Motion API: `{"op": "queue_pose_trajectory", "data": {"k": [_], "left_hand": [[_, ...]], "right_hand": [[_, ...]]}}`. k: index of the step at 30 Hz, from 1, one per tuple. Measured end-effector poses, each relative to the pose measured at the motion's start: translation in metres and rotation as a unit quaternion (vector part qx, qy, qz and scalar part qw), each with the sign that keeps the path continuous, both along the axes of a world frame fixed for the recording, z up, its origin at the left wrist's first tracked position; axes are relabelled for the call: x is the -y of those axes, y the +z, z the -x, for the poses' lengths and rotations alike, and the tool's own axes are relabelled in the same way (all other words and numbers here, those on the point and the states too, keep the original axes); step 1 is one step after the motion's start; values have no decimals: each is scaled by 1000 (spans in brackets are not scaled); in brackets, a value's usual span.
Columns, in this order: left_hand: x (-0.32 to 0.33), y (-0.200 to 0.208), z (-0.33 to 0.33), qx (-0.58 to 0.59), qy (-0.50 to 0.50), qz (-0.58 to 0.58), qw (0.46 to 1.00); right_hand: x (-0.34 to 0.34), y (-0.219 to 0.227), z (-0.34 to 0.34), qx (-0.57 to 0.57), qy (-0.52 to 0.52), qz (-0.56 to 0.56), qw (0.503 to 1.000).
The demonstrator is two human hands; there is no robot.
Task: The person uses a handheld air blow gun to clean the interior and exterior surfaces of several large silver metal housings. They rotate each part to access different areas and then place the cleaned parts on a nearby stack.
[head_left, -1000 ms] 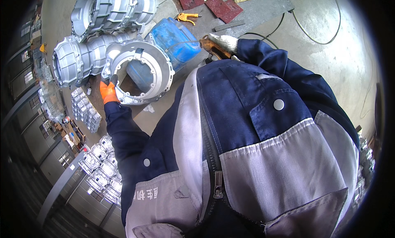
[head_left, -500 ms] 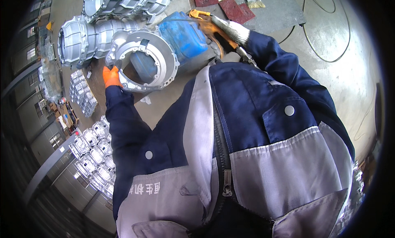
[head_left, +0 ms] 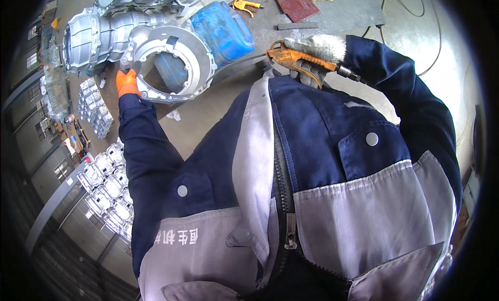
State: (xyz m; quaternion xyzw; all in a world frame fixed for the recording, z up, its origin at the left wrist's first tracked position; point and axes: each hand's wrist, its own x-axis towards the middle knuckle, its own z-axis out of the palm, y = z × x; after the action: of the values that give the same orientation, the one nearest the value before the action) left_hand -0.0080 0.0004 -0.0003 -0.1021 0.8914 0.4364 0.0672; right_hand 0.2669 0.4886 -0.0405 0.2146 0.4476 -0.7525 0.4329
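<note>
A silvery cast-metal bell housing (head_left: 201,62), with a wide round opening, rests at the left. My left hand (head_left: 127,83), in an orange glove, is closed on its left rim. My right hand (head_left: 323,47), in a whitish knit glove with grey fingers, grips an orange air blow gun (head_left: 296,57) in front of my chest. A metal coupling extends from the gun's right end, toward my sleeve. The housing and the blow gun are apart. Behind the housing stands a blue plastic jerrycan (head_left: 222,33); blue also shows through the opening.
More cast housings (head_left: 89,40) lie at the far left. On the grey table (head_left: 343,15) are a yellow blow gun (head_left: 245,7), dark red sheets (head_left: 295,5) and a dark flat bar (head_left: 297,26). A hose (head_left: 441,36) curves over the floor at the right.
My right hand has drawn the orange blow gun nearer and rightward, away from the jerrycan and the yellow gun. My left hand keeps its hold on the housing. The whole view has shifted slightly.
</note>
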Motion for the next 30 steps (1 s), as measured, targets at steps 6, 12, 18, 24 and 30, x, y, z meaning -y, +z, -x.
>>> {"op": "queue_pose_trajectory", "data": {"k": [6, 12, 18, 24, 30], "left_hand": [[-5, 4, -7, -32, -33, -13, 999], [-15, 13, -10, -29, -39, 50, 998], [-20, 18, -14, -20, -24, 55, 998], [-22, 19, -18, -30, -31, 39, 998], [-26, 18, -19, -37, -30, -1, 999]], "right_hand": [[5, -33, -7, 40, -50, 92, 994], [6, -48, -9, -53, -22, 81, 995], [19, -58, -8, -130, -19, 27, 991], [23, -72, -9, -60, -72, 39, 995], [19, -49, -7, -85, -22, -17, 996]]}}
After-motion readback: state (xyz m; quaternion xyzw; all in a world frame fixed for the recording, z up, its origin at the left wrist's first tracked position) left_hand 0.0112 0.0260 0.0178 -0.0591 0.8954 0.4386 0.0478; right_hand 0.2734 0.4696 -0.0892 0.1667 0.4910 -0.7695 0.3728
